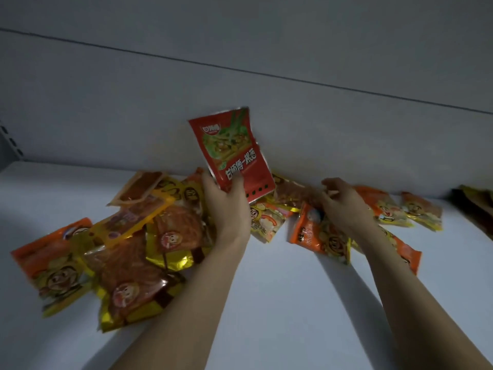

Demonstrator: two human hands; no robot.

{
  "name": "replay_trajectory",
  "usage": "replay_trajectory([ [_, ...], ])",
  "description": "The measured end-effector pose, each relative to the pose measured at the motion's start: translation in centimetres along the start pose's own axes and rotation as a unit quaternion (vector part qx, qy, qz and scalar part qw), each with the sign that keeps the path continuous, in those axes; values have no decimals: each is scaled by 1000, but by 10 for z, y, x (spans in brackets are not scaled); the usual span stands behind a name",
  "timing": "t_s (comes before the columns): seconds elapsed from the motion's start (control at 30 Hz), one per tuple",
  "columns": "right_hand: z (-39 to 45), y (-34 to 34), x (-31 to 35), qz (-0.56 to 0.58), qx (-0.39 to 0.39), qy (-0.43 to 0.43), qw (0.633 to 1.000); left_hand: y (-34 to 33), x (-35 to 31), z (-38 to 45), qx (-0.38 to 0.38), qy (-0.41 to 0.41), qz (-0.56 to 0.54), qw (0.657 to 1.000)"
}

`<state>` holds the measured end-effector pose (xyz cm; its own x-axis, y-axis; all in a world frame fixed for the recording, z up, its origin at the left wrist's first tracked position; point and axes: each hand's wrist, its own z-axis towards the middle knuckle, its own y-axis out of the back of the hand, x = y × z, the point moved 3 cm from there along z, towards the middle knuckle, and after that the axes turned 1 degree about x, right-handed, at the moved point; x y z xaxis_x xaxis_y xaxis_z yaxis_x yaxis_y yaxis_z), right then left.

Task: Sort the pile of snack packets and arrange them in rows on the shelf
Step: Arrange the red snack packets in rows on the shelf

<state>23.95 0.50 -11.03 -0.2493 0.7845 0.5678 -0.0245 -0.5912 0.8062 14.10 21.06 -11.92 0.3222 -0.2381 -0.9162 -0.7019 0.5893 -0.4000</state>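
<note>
The left hand is holding up a red foil snack packet with a picture of green vegetables and white Chinese letters. The thumb is lying across the front of the packet near its lower edge and the other fingers are going behind it, so the hand is gripping it at the bottom. The packet is standing almost upright, a little tilted, in front of the pale grey back wall and above the pile.

The right hand is reaching down to the packets at the back of the white shelf surface. Its fingers are curled over a small transparent packet with reddish-brown contents and gold edges, but this part is blurred, and I cannot tell if the fingers are really gripping it or only touching it.

The other packets are lying on the shelf in a loose pile. On the left side, several large packets with gold foil borders and orange-brown contents are lying one over another, and an orange packet with a cartoon face is lying at the far left edge of the pile. Below the right wrist an orange packet with a cartoon face and white letters is lying tilted. Two smaller orange and yellow packets are lying just beside each other to the right, near the back wall.
</note>
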Motion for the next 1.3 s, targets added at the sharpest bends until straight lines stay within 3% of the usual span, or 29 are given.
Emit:
replay_trajectory([
  [0.1,2,-15,5,-51,27,52,997,-5,2,-3,20,-24,26,999],
  [0.23,1,-20,7,-26,22,107,994,-10,13,-3,-20,32,-13,999],
  [0.33,4,-17,2,-1,22,136,990,-14,21,0,-16,9,26,1000],
  [0.57,19,8,-27,144,-165,64,974,-13,17,5,38,-73,82,993],
  [0.73,17,8,-31,179,-158,46,970,-11,17,9,60,-80,110,989],
  [0.87,18,4,-29,150,-123,33,980,-15,22,5,110,-71,164,978],
  [1.0,14,0,-33,5,-51,-30,998,-18,24,-2,155,-60,200,966],
  [1.1,8,5,-26,-41,-110,-3,993,-25,29,-12,221,-44,228,947],
  [1.17,4,10,-15,25,-156,64,985,-28,29,-16,244,-55,219,943],
  [1.2,1,11,-8,108,-133,79,982,-29,27,-18,247,-58,201,946],
  [1.3,-11,2,14,307,31,71,949,-29,22,-20,239,-63,137,959],
])
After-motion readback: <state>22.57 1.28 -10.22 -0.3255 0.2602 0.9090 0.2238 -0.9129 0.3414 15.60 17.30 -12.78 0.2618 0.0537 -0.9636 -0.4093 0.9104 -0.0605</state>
